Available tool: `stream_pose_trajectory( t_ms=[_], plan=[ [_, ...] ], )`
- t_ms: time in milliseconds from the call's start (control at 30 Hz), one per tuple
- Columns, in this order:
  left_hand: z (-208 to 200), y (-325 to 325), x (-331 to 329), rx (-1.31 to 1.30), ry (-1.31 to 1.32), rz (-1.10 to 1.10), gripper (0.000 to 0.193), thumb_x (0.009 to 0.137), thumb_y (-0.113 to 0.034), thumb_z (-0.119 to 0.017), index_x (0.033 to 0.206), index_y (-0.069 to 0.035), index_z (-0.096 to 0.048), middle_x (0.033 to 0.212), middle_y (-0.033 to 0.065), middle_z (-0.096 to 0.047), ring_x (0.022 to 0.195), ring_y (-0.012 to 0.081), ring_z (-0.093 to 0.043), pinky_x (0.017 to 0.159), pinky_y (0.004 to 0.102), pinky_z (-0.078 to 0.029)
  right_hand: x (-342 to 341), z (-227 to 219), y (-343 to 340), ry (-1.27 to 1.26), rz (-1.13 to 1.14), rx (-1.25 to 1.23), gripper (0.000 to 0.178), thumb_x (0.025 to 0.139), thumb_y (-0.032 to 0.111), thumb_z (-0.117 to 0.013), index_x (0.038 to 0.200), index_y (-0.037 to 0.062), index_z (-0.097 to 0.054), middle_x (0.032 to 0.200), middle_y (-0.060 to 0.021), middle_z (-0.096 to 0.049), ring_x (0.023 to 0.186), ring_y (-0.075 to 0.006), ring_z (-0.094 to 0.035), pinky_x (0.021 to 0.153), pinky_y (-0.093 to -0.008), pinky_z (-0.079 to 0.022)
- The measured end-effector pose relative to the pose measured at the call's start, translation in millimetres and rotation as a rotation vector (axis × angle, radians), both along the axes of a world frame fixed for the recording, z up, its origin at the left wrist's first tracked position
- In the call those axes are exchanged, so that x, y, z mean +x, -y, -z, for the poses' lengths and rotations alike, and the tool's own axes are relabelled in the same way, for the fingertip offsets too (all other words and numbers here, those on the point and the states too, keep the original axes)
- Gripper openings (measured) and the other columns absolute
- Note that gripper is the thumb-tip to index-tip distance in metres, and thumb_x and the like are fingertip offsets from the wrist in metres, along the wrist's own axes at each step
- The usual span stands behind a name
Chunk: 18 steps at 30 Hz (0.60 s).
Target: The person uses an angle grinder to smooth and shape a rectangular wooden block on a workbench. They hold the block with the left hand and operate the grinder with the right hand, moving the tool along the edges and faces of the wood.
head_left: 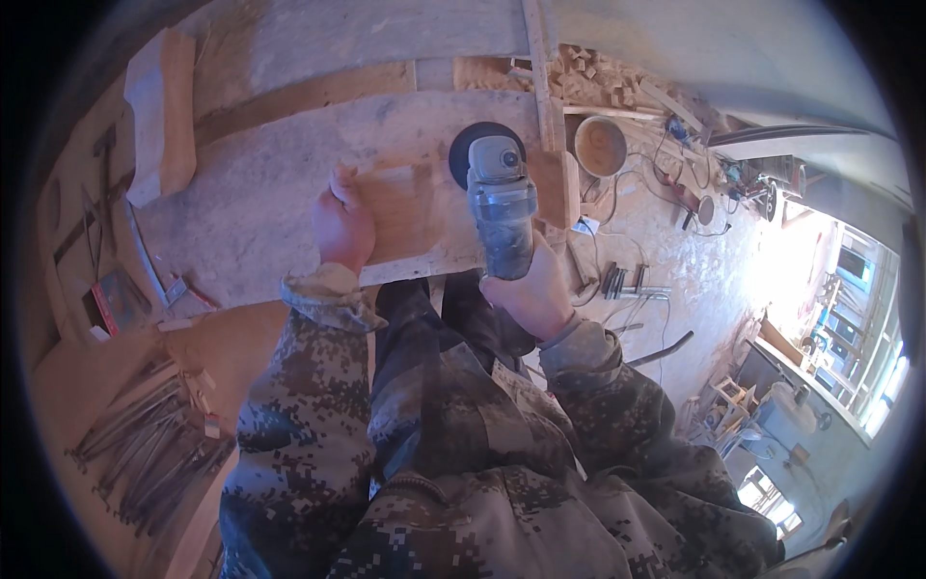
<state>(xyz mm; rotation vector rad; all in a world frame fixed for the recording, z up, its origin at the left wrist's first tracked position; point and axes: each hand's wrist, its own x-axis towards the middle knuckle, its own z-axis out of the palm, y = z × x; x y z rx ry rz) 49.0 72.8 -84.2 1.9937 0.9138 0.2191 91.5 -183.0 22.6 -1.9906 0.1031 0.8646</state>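
**Sanding a small wooden block on a dusty counter**

Gripping the grey, barrel-bodied angle grinder (501, 207) around its rear, the right hand (529, 289) was wrapped shut on the tool, with the black round sanding disc (477, 147) lying on the work at the far end. The left hand (342, 224) was pressed down, fingers together, on the left edge of the pale rectangular wooden block (405, 210), which lay flat near the front edge of the counter (251, 193), just left of the disc.

Doing this well would probably have meant keeping the disc nearly flat, the pressure light and even, and the holding fingers well clear of the spinning rim; the block looked free to skid if the hold slackened.

The counter was a broad, pale, dust-coated slab. A thick light timber offcut (159, 111) rested at its far left, and a round wooden bowl (600, 145) sat beyond on the right. A bundle of long metal tools (145, 449) lay low on the left. The workshop floor (675, 251) was strewn with cables and wood scraps, and bright windows (858, 338) glared at the right.
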Motion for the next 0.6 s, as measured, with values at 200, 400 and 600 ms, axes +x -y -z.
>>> stream_pose_trajectory(
  t_ms=[200,400,600],
  plan=[
    [1.7,2.9,4.5,-0.002,0.000,0.021,0.064,0.116,-0.045,-0.031,0.119,0.003,-0.074,0.110,0.0280,-0.075,0.108,0.0426,-0.071,0.099,0.0457,-0.052,1.7,-7.2,-4.1,0.048,-0.056,-0.004,0.057,0.070,0.017,-0.083,0.119,-0.0018,-0.061,0.103,-0.0159,-0.072,0.097,-0.0278,-0.071,0.089,-0.0404,-0.055],
    [-8.8,-0.7,0.7,0.004,-0.031,0.022,0.064,0.116,-0.045,-0.031,0.121,0.004,-0.073,0.113,0.0297,-0.074,0.111,0.0453,-0.070,0.099,0.0469,-0.052,-0.3,-6.1,-11.1,-0.001,0.005,0.044,0.057,0.070,0.016,-0.083,0.119,-0.0015,-0.061,0.104,-0.0150,-0.072,0.096,-0.0250,-0.070,0.089,-0.0394,-0.055],
    [-13.1,-1.4,0.2,-0.030,-0.041,0.011,0.065,0.115,-0.045,-0.032,0.123,0.004,-0.073,0.114,0.0309,-0.074,0.113,0.0475,-0.069,0.099,0.0478,-0.052,2.0,-9.6,-10.9,0.002,-0.030,0.056,0.057,0.069,0.016,-0.083,0.119,-0.0015,-0.062,0.103,-0.0144,-0.072,0.096,-0.0249,-0.069,0.089,-0.0398,-0.055]
  ],
)
